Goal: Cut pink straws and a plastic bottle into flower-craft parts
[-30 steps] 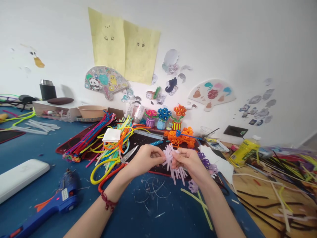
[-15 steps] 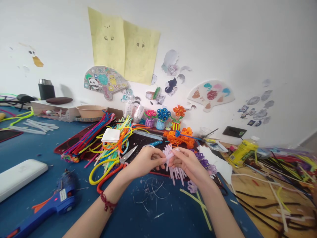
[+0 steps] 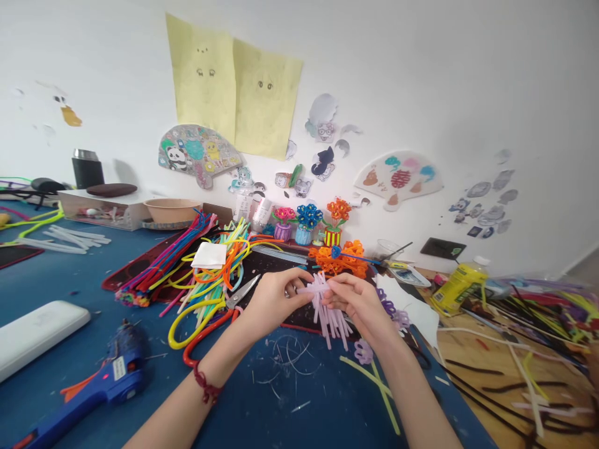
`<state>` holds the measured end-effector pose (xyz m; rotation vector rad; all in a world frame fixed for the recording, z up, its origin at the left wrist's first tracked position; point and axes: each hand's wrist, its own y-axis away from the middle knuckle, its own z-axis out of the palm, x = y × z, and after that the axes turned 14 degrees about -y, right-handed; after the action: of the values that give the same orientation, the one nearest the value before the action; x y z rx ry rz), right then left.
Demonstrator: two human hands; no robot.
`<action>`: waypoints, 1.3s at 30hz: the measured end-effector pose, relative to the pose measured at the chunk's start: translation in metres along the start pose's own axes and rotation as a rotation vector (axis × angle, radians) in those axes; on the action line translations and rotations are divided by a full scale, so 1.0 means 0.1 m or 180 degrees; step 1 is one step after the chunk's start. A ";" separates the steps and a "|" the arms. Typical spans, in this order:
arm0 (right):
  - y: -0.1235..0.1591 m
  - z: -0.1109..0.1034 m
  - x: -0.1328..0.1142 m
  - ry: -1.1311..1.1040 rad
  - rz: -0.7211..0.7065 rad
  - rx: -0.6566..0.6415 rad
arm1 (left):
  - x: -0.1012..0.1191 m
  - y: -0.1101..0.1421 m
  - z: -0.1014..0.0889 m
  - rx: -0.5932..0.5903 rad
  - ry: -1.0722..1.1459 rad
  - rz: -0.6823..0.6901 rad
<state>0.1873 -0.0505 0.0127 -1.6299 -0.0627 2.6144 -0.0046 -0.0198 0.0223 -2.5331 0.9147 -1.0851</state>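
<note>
Between the fingertips of both hands is a short lilac pipe cleaner, stretched roughly level. My left hand pinches its left end with thumb and fingers. At the other end, my right hand closes thumb and forefinger on it. Just below and behind lies a pile of cut lilac pipe cleaner pieces, partly covered by the right fingers. A looped lilac flower rests by my right wrist, with dark purple flowers beyond it. Scissors lie left of my left hand.
Bundled colourful pipe cleaners lie on a tray to the left. A blue glue gun and a white case are nearer. Orange flowers and small potted flowers stand behind; a yellow bottle is at right.
The lilac pipe cleaner between my fingers has turned from slanting to nearly level, and my fingers have shifted along it. The view has moved slightly to the right.
</note>
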 end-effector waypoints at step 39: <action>-0.10 -0.03 0.35 0.3899 -0.0343 0.0788 | 0.08 -0.06 0.49 0.0312 -0.3262 0.0980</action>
<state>0.1746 -0.0380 -0.0193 -2.6279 0.2090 1.1108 0.0372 -0.0212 -0.0042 -2.2642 0.8304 0.2767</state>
